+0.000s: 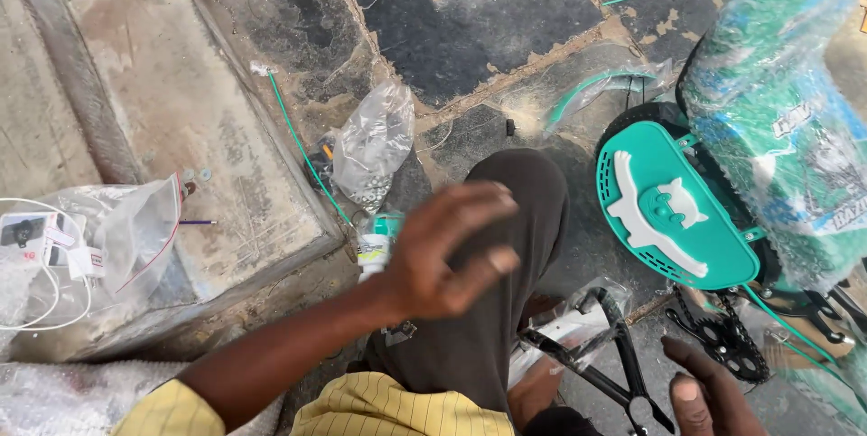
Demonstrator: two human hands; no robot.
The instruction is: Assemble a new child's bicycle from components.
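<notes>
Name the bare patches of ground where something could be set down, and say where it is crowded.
Free: the concrete slab between the clear bag and green cable; the dark paving beyond the hardware bag. Crowded: around the teal chain guard, chainring and right hand.

The ground is old stone floor (470, 29) with dark, cracked patches and sandy gaps between the slabs. Past the hand (447, 251), up and to its left, a pale concrete step (163, 84) sits a little higher, stained and scratched. Soft daylight falls evenly, with no hard shadows.
</notes>
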